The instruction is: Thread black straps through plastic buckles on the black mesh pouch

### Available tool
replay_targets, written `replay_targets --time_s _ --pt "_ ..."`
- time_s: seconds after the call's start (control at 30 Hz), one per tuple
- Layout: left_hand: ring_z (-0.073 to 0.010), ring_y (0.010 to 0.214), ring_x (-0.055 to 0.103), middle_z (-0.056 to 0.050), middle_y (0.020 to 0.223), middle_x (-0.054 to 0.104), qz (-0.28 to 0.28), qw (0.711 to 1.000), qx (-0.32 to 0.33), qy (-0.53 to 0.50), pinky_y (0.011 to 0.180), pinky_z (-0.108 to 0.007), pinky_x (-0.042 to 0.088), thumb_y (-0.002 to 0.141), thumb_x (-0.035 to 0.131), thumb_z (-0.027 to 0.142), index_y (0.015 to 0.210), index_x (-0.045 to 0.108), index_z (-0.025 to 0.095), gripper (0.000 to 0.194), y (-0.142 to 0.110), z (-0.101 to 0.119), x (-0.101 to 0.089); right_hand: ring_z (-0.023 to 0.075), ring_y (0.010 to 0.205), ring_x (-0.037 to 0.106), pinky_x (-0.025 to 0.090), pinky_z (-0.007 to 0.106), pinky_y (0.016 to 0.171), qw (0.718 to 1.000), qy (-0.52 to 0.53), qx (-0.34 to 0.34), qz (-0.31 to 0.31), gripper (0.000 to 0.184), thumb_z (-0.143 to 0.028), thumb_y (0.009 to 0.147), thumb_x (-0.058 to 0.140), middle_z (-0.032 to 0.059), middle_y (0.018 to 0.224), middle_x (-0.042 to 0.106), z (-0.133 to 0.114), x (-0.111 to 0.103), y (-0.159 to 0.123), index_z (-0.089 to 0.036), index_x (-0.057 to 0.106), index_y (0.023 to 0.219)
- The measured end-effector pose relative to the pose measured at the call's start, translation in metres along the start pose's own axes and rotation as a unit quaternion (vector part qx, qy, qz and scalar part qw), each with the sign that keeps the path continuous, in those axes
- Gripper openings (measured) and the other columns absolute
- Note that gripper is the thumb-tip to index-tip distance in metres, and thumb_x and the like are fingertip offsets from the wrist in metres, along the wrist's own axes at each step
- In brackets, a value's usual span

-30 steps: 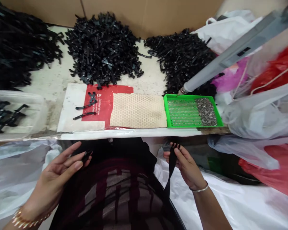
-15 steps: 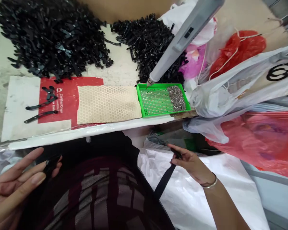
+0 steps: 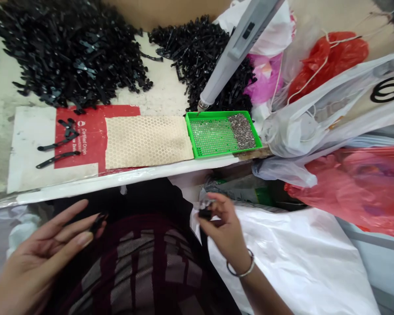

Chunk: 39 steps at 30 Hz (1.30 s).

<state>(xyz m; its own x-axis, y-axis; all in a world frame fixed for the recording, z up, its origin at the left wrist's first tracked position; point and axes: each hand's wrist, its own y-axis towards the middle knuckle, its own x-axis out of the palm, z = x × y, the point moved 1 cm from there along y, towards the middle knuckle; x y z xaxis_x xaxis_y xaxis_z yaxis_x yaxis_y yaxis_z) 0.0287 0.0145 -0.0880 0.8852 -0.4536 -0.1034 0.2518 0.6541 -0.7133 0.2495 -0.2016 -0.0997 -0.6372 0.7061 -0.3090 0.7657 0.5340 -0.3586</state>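
Pinching black parts (image 3: 97, 223), left hand (image 3: 49, 250) and right hand (image 3: 228, 232) hover apart.

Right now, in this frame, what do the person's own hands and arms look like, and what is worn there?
The left hand and right hand wear no gloves. A thin, round, silver-coloured bangle circles the right wrist, and no sleeve shows on the right forearm.

A honeycomb mat (image 3: 147, 142) is lying near mid-frame; loose parts (image 3: 57, 159) are resting to its left, a perforated tray (image 3: 213, 154) is sitting to its right, and heaped parts (image 3: 75, 57) are spreading behind.
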Motion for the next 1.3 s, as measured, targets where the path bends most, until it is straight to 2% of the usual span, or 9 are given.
replay_targets --time_s 0.13,0.43,0.57,0.73,0.83,0.97,1.03,1.13,1.3 --pt "-0.0241 0.101 0.065 -0.004 0.108 0.070 -0.101 0.994 -0.002 0.031 0.084 -0.024 0.054 0.057 0.083 0.039 0.125 0.054 0.028 0.075 -0.003 -0.007 0.013 0.0097 0.063 0.048 0.041 0.019 0.056 0.985 0.030 0.023 -0.169 0.039 -0.017 0.066 0.064 -0.0050 0.072 0.046 -0.006 0.045 -0.007 -0.022 0.046 0.100" --pt "-0.0214 0.101 0.064 -0.010 0.113 0.067 -0.171 0.985 0.004 0.014 0.087 -0.026 0.053 0.065 0.077 0.041 0.128 0.050 0.021 0.071 -0.004 -0.013 0.017 0.0112 0.063 0.053 0.045 0.021 0.057 0.974 -0.068 -0.018 -0.213 0.022 -0.022 0.073 0.063 -0.0015 0.073 0.054 -0.001 0.040 -0.003 -0.021 0.062 0.094" --pt "-0.0202 0.098 0.065 -0.009 0.112 0.068 -0.188 0.982 0.000 -0.008 0.086 -0.025 0.053 0.066 0.077 0.038 0.127 0.050 0.021 0.069 -0.005 -0.014 0.017 0.0187 0.092 0.062 0.050 0.031 0.084 0.956 -0.090 -0.078 -0.267 0.037 -0.026 0.081 0.058 0.0061 0.105 0.064 -0.006 0.034 -0.005 -0.025 0.059 0.118" --pt "-0.0197 0.098 0.065 -0.009 0.111 0.068 -0.201 0.979 0.000 -0.018 0.087 -0.025 0.053 0.067 0.077 0.036 0.125 0.052 0.020 0.065 -0.006 -0.010 0.019 0.0229 0.131 0.037 0.030 0.042 0.110 0.914 -0.113 -0.071 -0.383 0.060 -0.027 0.088 0.050 0.0070 0.144 0.037 -0.024 0.022 -0.016 -0.026 0.028 0.144" --pt "-0.0184 0.097 0.065 -0.008 0.111 0.068 -0.197 0.980 -0.002 -0.016 0.085 -0.023 0.053 0.067 0.078 0.036 0.124 0.052 0.020 0.065 -0.006 -0.008 0.018 0.0200 0.133 0.034 0.027 0.041 0.111 0.920 -0.103 -0.054 -0.374 0.055 -0.028 0.093 0.041 0.0048 0.146 0.034 -0.023 0.020 -0.021 -0.029 0.024 0.145" --pt "-0.0164 0.096 0.065 -0.007 0.112 0.068 -0.202 0.979 -0.003 -0.019 0.083 -0.019 0.053 0.068 0.077 0.037 0.125 0.051 0.021 0.065 -0.006 -0.010 0.018 0.0163 0.125 0.046 0.031 0.041 0.110 0.962 -0.051 -0.064 -0.259 0.056 -0.027 0.097 0.035 0.0059 0.133 0.052 -0.007 0.023 -0.017 -0.029 0.011 0.147" --pt "-0.0160 0.097 0.065 -0.007 0.112 0.067 -0.206 0.978 -0.002 -0.023 0.083 -0.019 0.052 0.069 0.076 0.037 0.126 0.050 0.021 0.064 -0.006 -0.011 0.017 0.0165 0.124 0.047 0.034 0.038 0.108 0.965 -0.106 -0.106 -0.214 0.049 -0.026 0.097 0.036 0.0045 0.134 0.051 0.002 0.025 -0.012 -0.031 0.023 0.145" --pt "-0.0156 0.097 0.065 -0.007 0.113 0.067 -0.214 0.977 0.000 -0.026 0.083 -0.018 0.052 0.070 0.075 0.035 0.127 0.049 0.021 0.064 -0.005 -0.014 0.017 0.0165 0.121 0.050 0.042 0.031 0.102 0.928 -0.193 -0.183 -0.260 0.037 -0.025 0.097 0.037 0.0015 0.136 0.049 0.007 0.027 -0.005 -0.033 0.048 0.132" --pt "-0.0144 0.098 0.064 -0.007 0.116 0.066 -0.252 0.967 0.024 -0.019 0.085 -0.019 0.051 0.075 0.072 0.033 0.129 0.047 0.022 0.060 -0.002 -0.017 0.015 0.0135 0.119 0.052 0.042 0.027 0.102 0.866 -0.196 -0.230 -0.398 0.043 -0.020 0.097 0.036 0.0003 0.131 0.054 -0.007 0.024 -0.001 -0.032 0.041 0.137"
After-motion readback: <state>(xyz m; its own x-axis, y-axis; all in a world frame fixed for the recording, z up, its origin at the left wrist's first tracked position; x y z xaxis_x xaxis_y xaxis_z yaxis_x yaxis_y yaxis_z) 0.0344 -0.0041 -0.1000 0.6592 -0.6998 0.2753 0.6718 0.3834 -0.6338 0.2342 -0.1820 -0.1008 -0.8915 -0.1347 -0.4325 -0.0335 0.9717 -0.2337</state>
